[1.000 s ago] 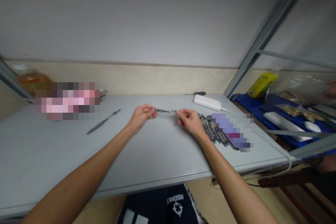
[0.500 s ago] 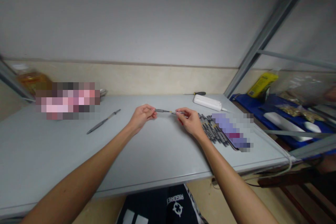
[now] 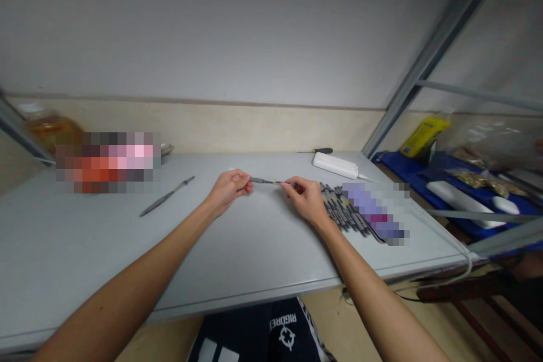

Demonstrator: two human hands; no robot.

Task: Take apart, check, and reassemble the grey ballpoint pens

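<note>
Between my hands, just above the table, is a slim grey pen [image 3: 263,181] with a yellowish band. My left hand [image 3: 231,189] pinches its left end between thumb and fingers. At the other end my right hand [image 3: 304,195] is closed on the pen's right part, whose tip is hidden by the fingers. Beside my right hand lies a row of several grey pens [image 3: 345,212]. One more grey pen [image 3: 167,196] lies slantwise on the table, left of my left hand.
A white power strip [image 3: 335,165] and a screwdriver [image 3: 323,151] lie behind the pens. A blurred-out purple item [image 3: 369,209] sits right of the row. At the back left stand a bottle [image 3: 53,127] and a blurred-out pink-red item [image 3: 114,164]. A metal post [image 3: 436,51] rises at the right.
My right hand has moved slightly left towards my left hand, and its part now meets the grey pen body, closing the small gap. My left hand has barely moved.
</note>
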